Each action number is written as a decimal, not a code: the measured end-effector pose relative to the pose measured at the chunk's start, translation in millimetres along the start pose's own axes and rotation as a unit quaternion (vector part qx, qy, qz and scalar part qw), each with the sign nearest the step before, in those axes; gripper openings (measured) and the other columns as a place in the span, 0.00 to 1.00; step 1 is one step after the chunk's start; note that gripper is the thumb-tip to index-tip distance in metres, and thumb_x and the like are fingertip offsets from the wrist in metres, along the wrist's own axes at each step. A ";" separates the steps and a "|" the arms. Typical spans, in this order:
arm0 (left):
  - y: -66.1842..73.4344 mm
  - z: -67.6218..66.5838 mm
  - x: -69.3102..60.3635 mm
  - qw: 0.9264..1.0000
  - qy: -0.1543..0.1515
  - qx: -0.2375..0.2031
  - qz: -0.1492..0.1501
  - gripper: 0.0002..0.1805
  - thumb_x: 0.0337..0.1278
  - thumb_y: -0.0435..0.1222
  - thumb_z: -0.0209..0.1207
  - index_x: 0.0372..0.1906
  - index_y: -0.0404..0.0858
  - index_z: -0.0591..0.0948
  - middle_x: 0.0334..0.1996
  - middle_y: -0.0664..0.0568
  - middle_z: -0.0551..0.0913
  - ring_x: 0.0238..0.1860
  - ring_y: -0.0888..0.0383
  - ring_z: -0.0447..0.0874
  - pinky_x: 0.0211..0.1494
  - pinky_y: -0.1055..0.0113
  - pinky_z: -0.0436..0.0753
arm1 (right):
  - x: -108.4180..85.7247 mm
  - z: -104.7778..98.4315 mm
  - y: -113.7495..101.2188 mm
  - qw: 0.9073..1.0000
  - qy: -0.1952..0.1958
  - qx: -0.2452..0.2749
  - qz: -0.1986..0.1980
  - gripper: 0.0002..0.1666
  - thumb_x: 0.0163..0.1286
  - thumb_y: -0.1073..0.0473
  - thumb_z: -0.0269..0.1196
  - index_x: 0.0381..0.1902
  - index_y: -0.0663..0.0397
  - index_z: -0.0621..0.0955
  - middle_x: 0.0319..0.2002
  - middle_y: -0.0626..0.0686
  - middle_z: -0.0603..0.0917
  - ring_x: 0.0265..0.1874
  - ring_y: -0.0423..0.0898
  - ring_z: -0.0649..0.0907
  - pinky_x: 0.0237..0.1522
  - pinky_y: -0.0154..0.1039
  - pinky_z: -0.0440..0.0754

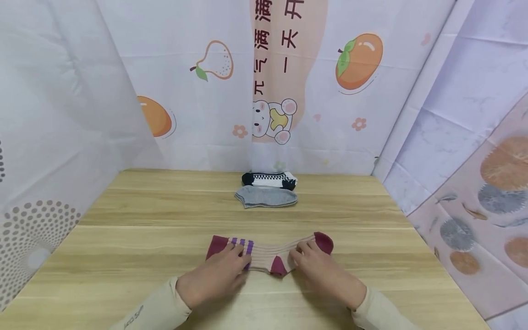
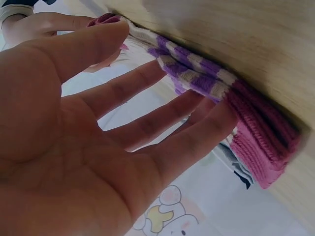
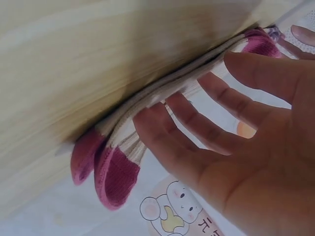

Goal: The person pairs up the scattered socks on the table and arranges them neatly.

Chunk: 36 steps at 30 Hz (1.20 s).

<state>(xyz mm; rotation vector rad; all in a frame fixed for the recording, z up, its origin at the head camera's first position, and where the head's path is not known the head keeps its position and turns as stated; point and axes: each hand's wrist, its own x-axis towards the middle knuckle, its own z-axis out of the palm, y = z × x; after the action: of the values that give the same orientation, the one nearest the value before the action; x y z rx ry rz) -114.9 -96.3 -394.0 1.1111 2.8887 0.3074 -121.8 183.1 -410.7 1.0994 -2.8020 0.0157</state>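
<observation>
A pair of beige crew socks [image 1: 264, 256], one laid on the other, stretches flat across the table with maroon cuff, heel and toe. Purple stripes run near the cuff [image 2: 266, 142]. My left hand [image 1: 218, 275] rests its fingertips on the striped end, fingers spread and fairly straight. On the foot part lies my right hand [image 1: 323, 272], its extended fingers touching the fabric short of the maroon toes [image 3: 118, 177]. The wrist views show both palms uncurled, with no cloth gripped in either.
Behind the pair, a folded grey pair of socks [image 1: 266, 197] lies on the wooden table [image 1: 165, 206]. Just beyond it sits a black-and-white patterned pair [image 1: 270, 179], near the back curtain [image 1: 198, 119]. Fabric sheets hang along both sides.
</observation>
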 end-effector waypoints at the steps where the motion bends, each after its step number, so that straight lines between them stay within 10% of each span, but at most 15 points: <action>1: -1.2 0.2 0.6 1.000 0.005 -0.001 0.000 0.13 0.64 0.39 0.63 0.48 0.37 0.83 0.45 0.46 0.80 0.53 0.43 0.80 0.49 0.52 0.84 | 1.1 0.6 1.2 1.000 0.008 -0.002 -0.003 0.21 0.51 0.71 0.69 0.43 0.54 0.78 0.41 0.53 0.76 0.43 0.49 0.76 0.46 0.44 0.81; 18: -35.2 5.9 20.6 0.998 0.054 -0.028 0.031 0.17 0.63 0.34 0.63 0.55 0.31 0.81 0.53 0.38 0.80 0.56 0.42 0.78 0.65 0.47 0.73 | 25.1 12.0 31.9 0.997 0.042 0.058 -0.004 0.18 0.62 0.70 0.65 0.51 0.57 0.81 0.42 0.56 0.77 0.40 0.50 0.77 0.45 0.48 0.80; 36: -71.9 13.3 59.7 0.996 0.026 -0.070 -0.045 0.22 0.69 0.37 0.59 0.63 0.33 0.77 0.65 0.38 0.73 0.69 0.42 0.67 0.70 0.49 0.67 | 55.2 17.2 72.0 0.989 0.021 0.146 0.021 0.21 0.70 0.69 0.60 0.61 0.62 0.79 0.50 0.60 0.77 0.47 0.52 0.76 0.53 0.50 0.78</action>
<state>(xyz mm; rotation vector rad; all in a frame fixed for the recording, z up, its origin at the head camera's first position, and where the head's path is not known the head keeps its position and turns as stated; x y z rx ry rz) -205.5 -106.3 -418.5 0.9638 2.8971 0.5321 -212.7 197.7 -418.0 1.0795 -2.8457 0.4609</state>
